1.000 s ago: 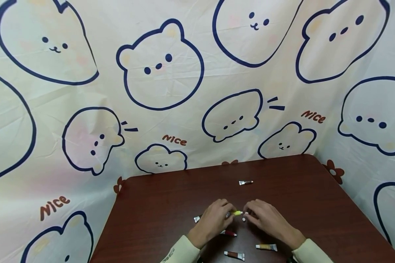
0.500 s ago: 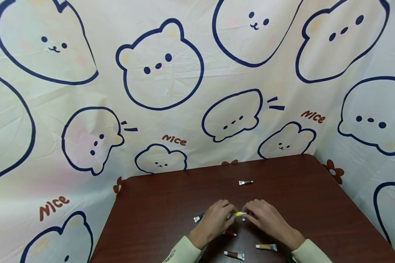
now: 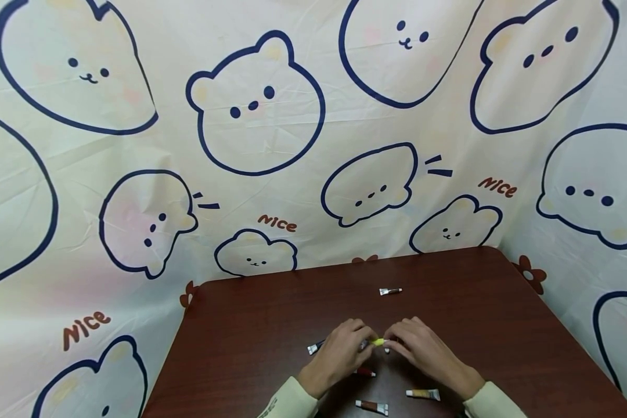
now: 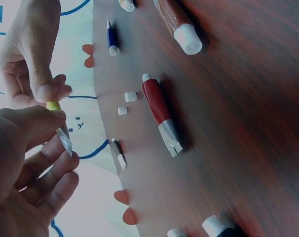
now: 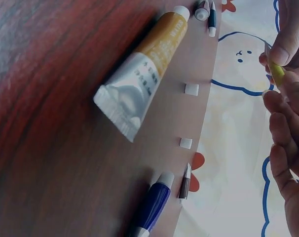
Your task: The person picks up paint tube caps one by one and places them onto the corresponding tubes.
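Observation:
My left hand (image 3: 339, 351) pinches a small yellow paint tube (image 3: 378, 342) by its body, and the silver tail (image 4: 64, 142) sticks out between the fingers in the left wrist view. At the tube's other end my right hand (image 3: 425, 351) pinches the tip with thumb and fingertips, which hide the nozzle. Both hands are close together above the table. In the right wrist view the yellow body (image 5: 276, 74) shows between the two hands. Two loose white caps, one large (image 4: 130, 97) and one small (image 4: 122, 111), lie on the tabletop beyond a red paint tube (image 4: 156, 101).
On the brown table (image 3: 271, 313), an ochre tube (image 3: 423, 394) and a brown tube (image 3: 372, 406) lie nearest. A dark tube (image 3: 315, 347) lies partly behind the left hand, another tube (image 3: 391, 291) farther back. A blue tube (image 5: 154, 202) shows in the right wrist view. Printed cloth (image 3: 256, 197) hangs behind.
The right fingers have moved left onto the yellow tube's tip, closing the small gap seen a second ago. The white nozzle end is now covered. The left hand has barely moved.

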`<state>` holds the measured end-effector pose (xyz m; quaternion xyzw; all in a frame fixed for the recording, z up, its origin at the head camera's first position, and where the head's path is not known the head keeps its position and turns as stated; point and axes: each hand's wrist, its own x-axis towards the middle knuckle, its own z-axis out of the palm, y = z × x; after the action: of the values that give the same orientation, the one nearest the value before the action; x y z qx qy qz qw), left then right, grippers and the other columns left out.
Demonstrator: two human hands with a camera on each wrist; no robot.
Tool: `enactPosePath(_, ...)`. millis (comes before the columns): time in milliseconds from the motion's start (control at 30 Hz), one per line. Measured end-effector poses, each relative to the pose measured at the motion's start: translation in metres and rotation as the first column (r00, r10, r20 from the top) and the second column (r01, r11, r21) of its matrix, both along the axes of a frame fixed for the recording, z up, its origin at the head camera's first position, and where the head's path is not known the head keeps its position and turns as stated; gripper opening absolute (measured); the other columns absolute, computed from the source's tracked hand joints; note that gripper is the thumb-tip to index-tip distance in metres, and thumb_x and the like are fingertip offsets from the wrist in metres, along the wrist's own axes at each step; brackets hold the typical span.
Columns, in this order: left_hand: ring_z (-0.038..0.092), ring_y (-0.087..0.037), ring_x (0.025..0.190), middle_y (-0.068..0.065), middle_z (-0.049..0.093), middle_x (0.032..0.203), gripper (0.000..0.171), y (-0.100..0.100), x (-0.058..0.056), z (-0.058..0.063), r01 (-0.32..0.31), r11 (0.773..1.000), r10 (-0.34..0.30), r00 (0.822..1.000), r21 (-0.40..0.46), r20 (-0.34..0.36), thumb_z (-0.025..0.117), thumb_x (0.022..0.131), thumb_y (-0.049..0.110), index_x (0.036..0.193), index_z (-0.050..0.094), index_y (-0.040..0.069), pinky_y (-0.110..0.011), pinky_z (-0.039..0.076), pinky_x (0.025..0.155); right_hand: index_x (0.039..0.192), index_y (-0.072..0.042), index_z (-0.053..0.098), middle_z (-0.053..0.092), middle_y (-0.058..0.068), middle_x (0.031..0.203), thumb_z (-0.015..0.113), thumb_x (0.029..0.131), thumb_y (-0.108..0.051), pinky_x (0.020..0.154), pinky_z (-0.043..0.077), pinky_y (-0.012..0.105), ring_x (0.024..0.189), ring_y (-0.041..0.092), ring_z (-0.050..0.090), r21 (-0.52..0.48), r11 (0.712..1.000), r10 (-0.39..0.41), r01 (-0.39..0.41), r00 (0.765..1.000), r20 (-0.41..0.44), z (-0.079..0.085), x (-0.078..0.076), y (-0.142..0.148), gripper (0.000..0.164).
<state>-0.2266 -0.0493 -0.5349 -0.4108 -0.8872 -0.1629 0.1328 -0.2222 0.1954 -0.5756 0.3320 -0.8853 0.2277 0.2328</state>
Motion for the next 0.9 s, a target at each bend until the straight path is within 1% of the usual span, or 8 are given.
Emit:
enactPosePath(100,0.065,-0.002,0.095,0.01,0.074,0.106,0.011,-0.0005,0.0,-0.0004,0.008,1.0,-0.007,0.999,0.025,-0.033,0.083,0.099,0.023,0.11,0.079,0.02,-0.019,0.055,0.085,0.1,-0.029,0.076,0.069,-0.022,0.092,0.086,0.094,-0.026,0.074,0.048,0.024,0.083,-0.006,0.059,-0.022,1.0,0.001,-0.002,1.0,-0.029,0.0023,-0.0002,-0.0009,0.012)
enactPosePath(200,0.064,-0.002,0.093,0.01,0.074,0.106,0.013,-0.0004,0.0002,-0.0014,0.007,0.999,-0.005,0.999,0.046,-0.048,0.084,0.098,0.022,0.11,0.079,0.02,-0.018,0.054,0.084,0.102,-0.027,0.077,0.07,-0.02,0.093,0.088,0.092,-0.021,0.074,0.05,0.026,0.083,-0.006,0.059,-0.056,0.998,0.005,-0.005,1.0,-0.008,0.0047,0.0005,-0.0023,0.017)
enactPosePath(367,0.063,-0.001,0.092,0.011,0.073,0.106,0.012,-0.0012,0.0003,-0.0026,-0.017,0.998,0.019,0.999,0.054,-0.029,0.083,0.099,0.023,0.11,0.079,0.02,-0.017,0.054,0.084,0.106,-0.025,0.074,0.067,-0.02,0.091,0.092,0.088,-0.014,0.071,0.047,0.023,0.08,-0.009,0.055,-0.079,0.997,0.014,-0.011,0.999,0.036,0.0057,0.0026,-0.004,0.028)
enactPosePath(500,0.061,0.001,0.09,0.011,0.073,0.105,0.012,-0.0023,0.0006,-0.003,-0.028,0.998,0.03,0.999,0.057,-0.023,0.083,0.099,0.023,0.11,0.079,0.02,-0.018,0.054,0.084,0.105,-0.024,0.073,0.067,-0.019,0.09,0.093,0.086,-0.01,0.07,0.045,0.021,0.079,-0.009,0.054,-0.078,0.997,0.01,-0.007,0.999,0.035,0.0049,0.0029,-0.0046,0.031)
enactPosePath(533,0.061,0.001,0.09,0.011,0.073,0.105,0.012,-0.0024,0.0006,-0.0032,-0.028,0.998,0.03,0.999,0.059,-0.027,0.083,0.099,0.023,0.11,0.079,0.02,-0.019,0.054,0.086,0.105,-0.024,0.073,0.067,-0.019,0.09,0.093,0.086,-0.01,0.07,0.045,0.021,0.079,-0.008,0.054,-0.076,0.997,0.007,-0.004,1.0,0.03,0.0047,0.0029,-0.0047,0.031)
enactPosePath(633,0.061,0.001,0.09,0.011,0.073,0.105,0.012,-0.0029,0.0006,-0.0038,-0.024,0.997,0.027,0.999,0.067,-0.041,0.084,0.099,0.023,0.109,0.078,0.02,-0.018,0.054,0.085,0.105,-0.025,0.073,0.068,-0.019,0.091,0.091,0.089,-0.013,0.07,0.045,0.022,0.079,-0.008,0.053,-0.074,0.997,-0.006,0.008,1.0,0.025,0.0047,0.003,-0.0049,0.027)
enactPosePath(800,0.062,-0.001,0.09,0.011,0.073,0.105,0.015,-0.0037,0.0003,-0.0045,-0.004,0.997,0.01,0.997,0.083,-0.074,0.086,0.096,0.021,0.109,0.078,0.02,-0.016,0.053,0.083,0.103,-0.028,0.074,0.068,-0.022,0.093,0.084,0.097,-0.021,0.071,0.045,0.022,0.08,-0.009,0.051,-0.061,0.997,-0.034,0.037,0.998,0.053,0.0041,0.0035,-0.0047,0.014)
enactPosePath(900,0.062,-0.001,0.091,0.01,0.073,0.105,0.017,-0.004,0.0002,-0.0046,0.01,0.996,-0.003,0.997,0.091,-0.077,0.087,0.095,0.019,0.109,0.077,0.02,-0.016,0.053,0.083,0.1,-0.029,0.074,0.067,-0.024,0.091,0.08,0.101,-0.025,0.071,0.046,0.023,0.079,-0.008,0.051,-0.058,0.997,-0.048,0.052,0.996,0.07,0.0037,0.0031,-0.0049,0.007)
